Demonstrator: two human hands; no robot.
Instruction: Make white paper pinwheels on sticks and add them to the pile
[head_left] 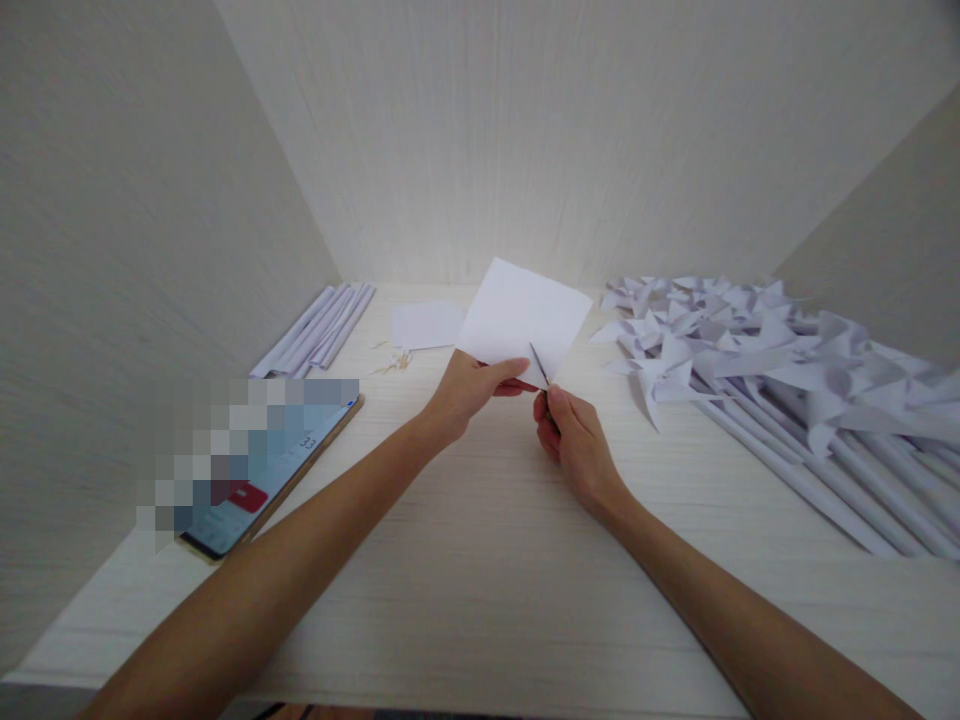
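Note:
A square sheet of white paper [521,312] is tilted above the middle of the table. My left hand [480,383] pinches its near edge, thumb on top and fingers underneath. In my right hand [574,432] is a pair of scissors [539,364], its handles wrapped by the fingers. One dark blade lies over the paper near its lower right edge, pointing up and left. The other blade is hidden, apparently under the sheet.
Paper pinwheels [667,360] on rolled paper sticks [810,470] are heaped at the right. More paper rolls [319,330] lie back left, near a phone [277,480]. Behind the left hand are flat paper [426,325] and small wooden bits [397,361]. Walls [487,140] enclose three sides.

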